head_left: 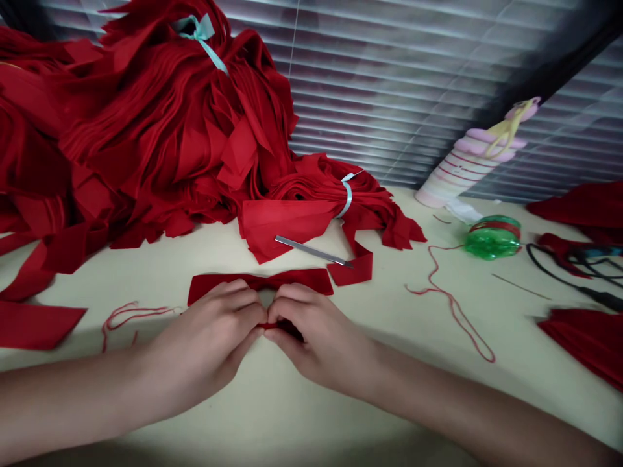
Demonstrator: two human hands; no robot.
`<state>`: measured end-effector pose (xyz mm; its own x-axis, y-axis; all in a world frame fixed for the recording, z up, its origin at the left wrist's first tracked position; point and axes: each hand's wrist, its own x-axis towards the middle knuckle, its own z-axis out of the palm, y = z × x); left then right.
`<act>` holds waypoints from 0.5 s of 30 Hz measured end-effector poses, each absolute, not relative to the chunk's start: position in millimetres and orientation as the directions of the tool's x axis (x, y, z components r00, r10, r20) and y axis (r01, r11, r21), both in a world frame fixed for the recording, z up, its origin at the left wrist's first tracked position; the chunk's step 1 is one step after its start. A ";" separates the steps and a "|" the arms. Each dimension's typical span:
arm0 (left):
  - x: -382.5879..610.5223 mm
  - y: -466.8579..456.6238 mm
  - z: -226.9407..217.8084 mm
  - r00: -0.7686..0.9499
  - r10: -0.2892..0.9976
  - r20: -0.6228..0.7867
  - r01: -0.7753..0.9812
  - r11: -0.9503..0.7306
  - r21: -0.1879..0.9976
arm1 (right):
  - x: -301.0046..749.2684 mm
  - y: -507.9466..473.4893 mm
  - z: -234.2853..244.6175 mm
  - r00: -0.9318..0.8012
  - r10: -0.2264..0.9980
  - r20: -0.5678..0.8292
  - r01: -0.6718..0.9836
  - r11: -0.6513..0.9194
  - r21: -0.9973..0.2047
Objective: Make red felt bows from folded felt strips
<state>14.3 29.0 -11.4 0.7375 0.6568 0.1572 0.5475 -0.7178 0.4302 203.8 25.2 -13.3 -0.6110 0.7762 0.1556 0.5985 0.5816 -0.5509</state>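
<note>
My left hand [219,327] and my right hand [311,331] meet at the fingertips over the table, both closed in a pinch. Between them is a small piece of red fabric [267,325], mostly hidden by the fingers. Just behind the knuckles lies a red fabric strip [314,279], narrower towards its middle; whether it joins the pinched piece I cannot tell. Slim silver tweezers [311,251] rest farther back, partly on red cloth. Loose red thread [129,312] lies left of my left hand.
Large heaps of red fabric strips [160,130] and a smaller tied bundle [321,188] stand by the blinds [360,84]. Towards the right are a green thread winder [491,239], trailing red thread [455,305], a striped cylinder [457,165], black cable [555,275] and more red fabric [584,340].
</note>
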 end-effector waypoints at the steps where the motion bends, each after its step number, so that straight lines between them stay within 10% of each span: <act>1: 14.2 28.4 -11.5 0.737 0.656 0.163 0.553 -0.724 0.412 | 204.0 25.2 -13.8 -0.611 0.774 0.165 0.595 0.587 -0.549; 10: 17.6 21.0 -7.0 0.785 0.564 0.255 0.570 -0.820 0.057 | 203.6 23.2 -15.2 -0.575 0.803 0.156 0.586 0.537 -0.606; 15: 16.5 14.0 9.2 0.801 0.430 0.417 0.506 -0.858 -0.088 | 206.7 26.0 2.2 -0.467 0.878 -0.107 0.503 0.164 -0.848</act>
<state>16.5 14.0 9.2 0.8009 0.4297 0.4170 0.5059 -0.8581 -0.0876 206.7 26.0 2.2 -0.4668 0.8778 -0.1070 0.5032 0.1642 -0.8484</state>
